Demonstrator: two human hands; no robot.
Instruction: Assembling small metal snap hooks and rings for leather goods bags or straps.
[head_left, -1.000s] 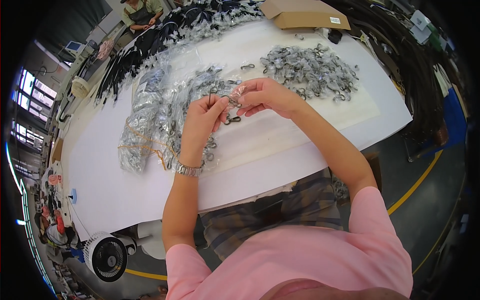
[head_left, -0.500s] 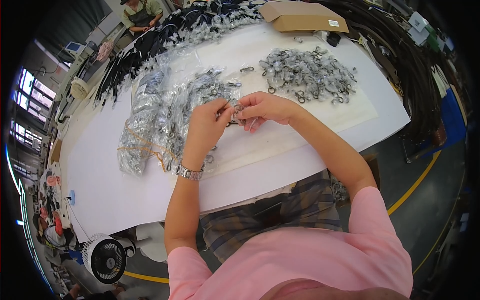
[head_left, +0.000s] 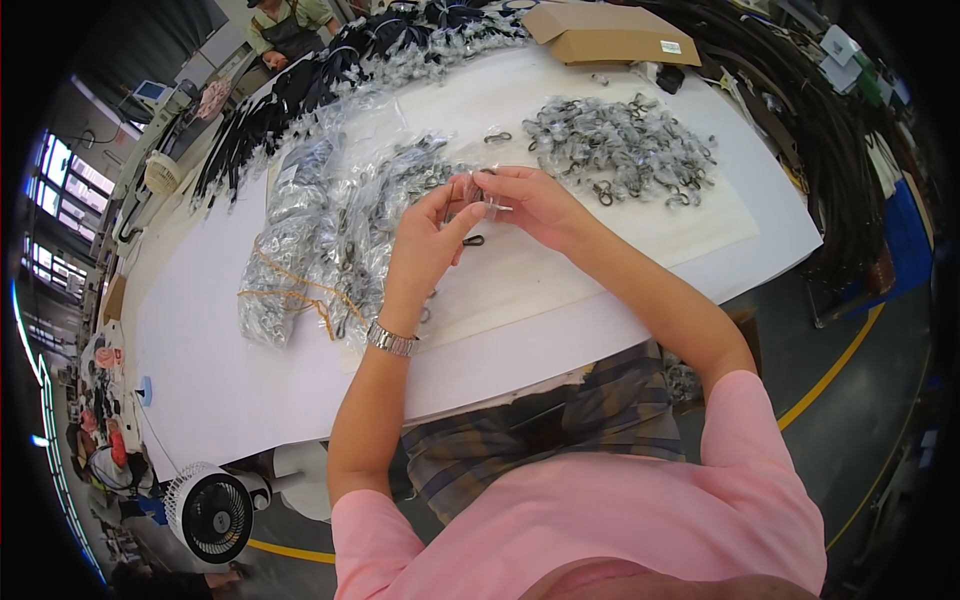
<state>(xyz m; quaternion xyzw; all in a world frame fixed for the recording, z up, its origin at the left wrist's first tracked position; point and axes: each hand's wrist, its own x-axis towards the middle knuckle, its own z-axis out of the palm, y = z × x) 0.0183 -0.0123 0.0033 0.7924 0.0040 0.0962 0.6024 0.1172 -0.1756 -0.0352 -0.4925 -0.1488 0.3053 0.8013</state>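
Note:
My left hand (head_left: 432, 232) and my right hand (head_left: 530, 202) meet above the white table (head_left: 230, 390), both pinching a small clear plastic bag (head_left: 476, 190) between their fingertips. A small dark metal clasp (head_left: 474, 240) lies on the table just below them. To the left of my left hand lies a heap of clear bags filled with metal clasps (head_left: 330, 230). To the right, beyond my right hand, a pile of loose metal clasps (head_left: 620, 150) is spread out. A metal watch is on my left wrist.
A flat cardboard box (head_left: 610, 35) lies at the table's far edge. Black straps (head_left: 290, 85) lie along the far left, and dark cables hang at the right. Another person (head_left: 285, 20) sits at the far end. A white fan (head_left: 215, 512) stands on the floor.
Both hands have stayed together over the table, shifting slightly as the fingers work the small bag. The view has tilted a little.

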